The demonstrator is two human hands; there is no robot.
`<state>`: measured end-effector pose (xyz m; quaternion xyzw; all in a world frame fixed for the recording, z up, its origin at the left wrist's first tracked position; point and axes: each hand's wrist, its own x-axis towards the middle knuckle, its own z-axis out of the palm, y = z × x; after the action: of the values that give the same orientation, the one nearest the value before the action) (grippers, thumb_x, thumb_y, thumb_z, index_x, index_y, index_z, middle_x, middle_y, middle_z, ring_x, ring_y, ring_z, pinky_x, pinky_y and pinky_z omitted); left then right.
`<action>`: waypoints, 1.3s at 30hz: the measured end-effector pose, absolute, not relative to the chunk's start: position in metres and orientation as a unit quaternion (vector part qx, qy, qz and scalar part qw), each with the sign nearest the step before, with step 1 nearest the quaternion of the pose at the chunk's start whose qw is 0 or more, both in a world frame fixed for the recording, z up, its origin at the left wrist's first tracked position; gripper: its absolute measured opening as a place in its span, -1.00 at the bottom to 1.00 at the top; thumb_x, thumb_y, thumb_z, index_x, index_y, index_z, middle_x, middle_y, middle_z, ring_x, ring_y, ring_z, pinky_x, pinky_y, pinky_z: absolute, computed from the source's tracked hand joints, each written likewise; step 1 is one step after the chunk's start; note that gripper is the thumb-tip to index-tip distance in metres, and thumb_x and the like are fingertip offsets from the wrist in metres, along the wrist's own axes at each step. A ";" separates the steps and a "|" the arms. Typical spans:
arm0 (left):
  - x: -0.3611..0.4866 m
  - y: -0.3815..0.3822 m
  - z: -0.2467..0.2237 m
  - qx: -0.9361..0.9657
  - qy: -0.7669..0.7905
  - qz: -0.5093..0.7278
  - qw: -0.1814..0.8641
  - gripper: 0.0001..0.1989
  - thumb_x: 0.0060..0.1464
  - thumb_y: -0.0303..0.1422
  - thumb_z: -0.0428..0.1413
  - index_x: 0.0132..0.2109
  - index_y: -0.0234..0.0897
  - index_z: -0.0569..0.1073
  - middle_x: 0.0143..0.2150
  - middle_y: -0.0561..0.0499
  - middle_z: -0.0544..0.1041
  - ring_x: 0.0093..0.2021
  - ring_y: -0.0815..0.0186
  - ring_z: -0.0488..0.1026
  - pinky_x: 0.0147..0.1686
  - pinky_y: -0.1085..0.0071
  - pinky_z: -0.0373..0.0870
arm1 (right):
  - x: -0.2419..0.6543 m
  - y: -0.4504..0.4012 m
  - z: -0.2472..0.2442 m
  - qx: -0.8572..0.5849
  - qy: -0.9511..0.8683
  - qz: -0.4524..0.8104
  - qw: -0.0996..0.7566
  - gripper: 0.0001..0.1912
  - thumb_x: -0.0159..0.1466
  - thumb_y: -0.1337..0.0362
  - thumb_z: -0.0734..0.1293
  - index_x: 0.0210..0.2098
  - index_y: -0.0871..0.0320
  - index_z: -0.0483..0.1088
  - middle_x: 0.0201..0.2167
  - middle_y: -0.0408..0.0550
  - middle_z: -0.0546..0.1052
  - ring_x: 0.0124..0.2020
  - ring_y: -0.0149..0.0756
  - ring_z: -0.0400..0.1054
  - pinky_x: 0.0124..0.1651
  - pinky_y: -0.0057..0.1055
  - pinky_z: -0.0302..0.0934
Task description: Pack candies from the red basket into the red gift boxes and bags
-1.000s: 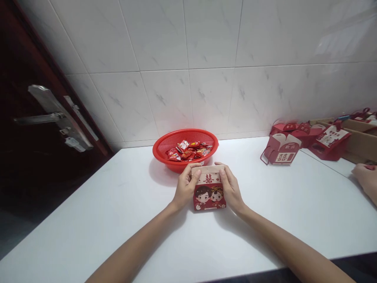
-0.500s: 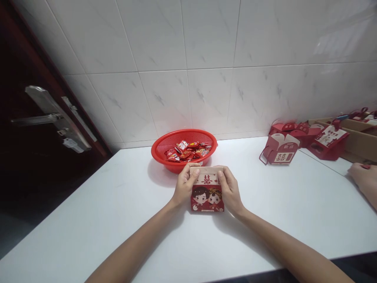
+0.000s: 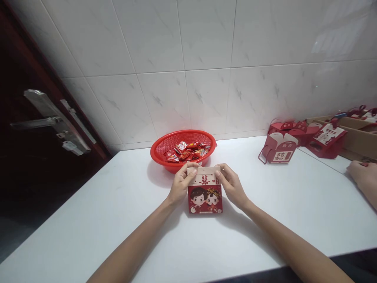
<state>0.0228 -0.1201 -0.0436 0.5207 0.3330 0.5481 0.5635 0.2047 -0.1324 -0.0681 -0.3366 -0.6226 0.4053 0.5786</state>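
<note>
A red and cream gift box (image 3: 205,198), printed with two cartoon figures and a red character, stands upright on the white table in front of me. My left hand (image 3: 180,184) grips its upper left edge, thumb on the front face. On the upper right edge, my right hand (image 3: 231,184) pinches with thumb and fingers. The fingertips behind the box are partly hidden. Just beyond the hands sits a red plastic basket (image 3: 156,151) holding several red-wrapped packets (image 3: 187,152).
Folded red gift boxes (image 3: 279,148) stand at the back right, beside another red box (image 3: 326,140) and a cardboard carton (image 3: 359,140). Another person's hand (image 3: 361,175) rests at the right edge. A dark door with a metal handle (image 3: 38,122) is on the left.
The gift box's front now faces me flatter and shows a little more of its top. My right hand's fingers have loosened slightly at the upper corner. The camera view has shifted a little.
</note>
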 end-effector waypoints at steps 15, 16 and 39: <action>0.019 -0.111 -0.019 0.763 0.331 0.461 0.311 -0.84 0.11 -0.33 0.18 -0.16 -0.24 0.56 -0.19 -0.06 0.62 -0.16 0.18 0.55 -0.07 0.28 0.48 | 0.204 -0.135 -0.067 -0.360 -0.645 0.364 0.568 -0.68 0.38 -0.04 0.22 -0.22 0.09 0.30 -0.39 -0.13 0.42 -0.39 -0.31 0.32 -0.36 -0.39 0.24; 0.017 -0.111 -0.020 0.764 0.327 0.461 0.310 -0.84 0.11 -0.34 0.18 -0.16 -0.24 0.56 -0.19 -0.06 0.62 -0.15 0.18 0.54 -0.05 0.27 0.47 | 0.204 -0.135 -0.067 -0.363 -0.645 0.363 0.567 -0.68 0.37 -0.05 0.22 -0.23 0.09 0.30 -0.40 -0.13 0.43 -0.39 -0.30 0.33 -0.36 -0.38 0.25; -0.009 -0.128 -0.040 0.676 0.354 0.479 0.434 -0.72 0.09 -0.13 0.27 -0.30 -0.28 0.62 -0.33 -0.04 0.59 -0.29 0.25 0.49 -0.29 0.40 0.44 | 0.242 -0.133 -0.039 -0.352 -0.762 0.296 0.456 -0.72 0.36 0.06 0.27 -0.27 0.10 0.51 -0.43 -0.11 0.54 -0.51 -0.39 0.26 -0.49 -0.42 0.20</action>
<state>-0.0091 -0.1280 -0.0401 0.6764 0.3536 0.4790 0.4336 0.2416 -0.1329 -0.0389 -0.3517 -0.7619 0.2959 0.4563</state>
